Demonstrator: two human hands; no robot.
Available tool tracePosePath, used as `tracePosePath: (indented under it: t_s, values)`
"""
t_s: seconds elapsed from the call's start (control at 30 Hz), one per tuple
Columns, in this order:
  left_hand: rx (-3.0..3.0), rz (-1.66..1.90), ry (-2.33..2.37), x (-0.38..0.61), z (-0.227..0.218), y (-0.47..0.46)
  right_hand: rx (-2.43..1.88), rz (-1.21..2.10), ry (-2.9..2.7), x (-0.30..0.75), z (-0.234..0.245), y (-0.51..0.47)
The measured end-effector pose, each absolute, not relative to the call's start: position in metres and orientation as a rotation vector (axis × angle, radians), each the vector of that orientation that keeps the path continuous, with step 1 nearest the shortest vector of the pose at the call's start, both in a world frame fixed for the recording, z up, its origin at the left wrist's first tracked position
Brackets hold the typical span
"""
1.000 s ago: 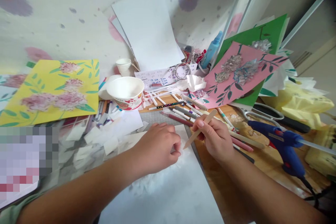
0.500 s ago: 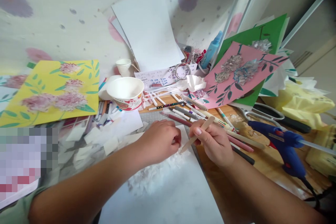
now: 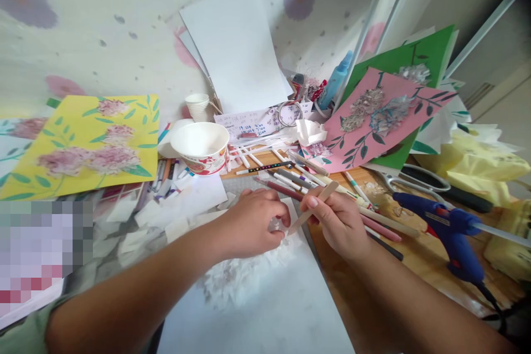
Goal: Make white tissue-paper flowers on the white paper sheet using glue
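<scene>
My right hand (image 3: 338,224) grips a flat wooden craft stick (image 3: 315,207). The stick slants down to the left, its lower tip at the edge of a ruffled white paper flower (image 3: 236,282). Curved over the flower's upper part is my left hand (image 3: 257,221), its thumb and forefinger apart. Whitish paper shows in the gap between them; the other fingertips are partly hidden. Under the flower lies a white sheet (image 3: 269,321), which extends toward me.
Loose white paper squares (image 3: 136,238) cover the left side. Behind stand a paper bowl (image 3: 201,146) and stacked cups (image 3: 197,105). Pens (image 3: 290,180) lie beyond my hands. At right are a blue glue gun (image 3: 448,227), scissors (image 3: 415,180) and a pink flower picture (image 3: 369,133); a yellow one (image 3: 95,171) leans left.
My left thumb and forefinger have spread apart, showing pale paper between them. The craft stick has shifted only slightly in my right hand. The view has moved a little.
</scene>
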State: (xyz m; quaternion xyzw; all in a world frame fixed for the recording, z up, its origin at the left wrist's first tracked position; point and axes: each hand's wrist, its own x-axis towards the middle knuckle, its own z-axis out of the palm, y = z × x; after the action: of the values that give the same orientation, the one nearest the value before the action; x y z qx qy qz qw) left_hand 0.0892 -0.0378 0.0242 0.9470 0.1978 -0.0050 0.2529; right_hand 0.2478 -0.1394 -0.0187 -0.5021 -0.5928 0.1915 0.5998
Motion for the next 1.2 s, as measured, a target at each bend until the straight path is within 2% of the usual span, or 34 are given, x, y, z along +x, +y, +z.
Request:
tracePosePath:
  t_s: [0.57,1.0,1.2]
  values:
    - [2.678,0.000,0.550,0.090,0.019,-0.041,-1.167,0.517,-1.264,0.250,-0.023,-0.139]
    - [2.665,-0.010,0.540,0.089,0.019,-0.041,-1.193,0.446,-1.511,0.244,-0.016,-0.137]
    - [2.661,-0.024,0.557,0.091,0.018,-0.040,-1.274,0.522,-1.426,0.243,-0.014,-0.134]
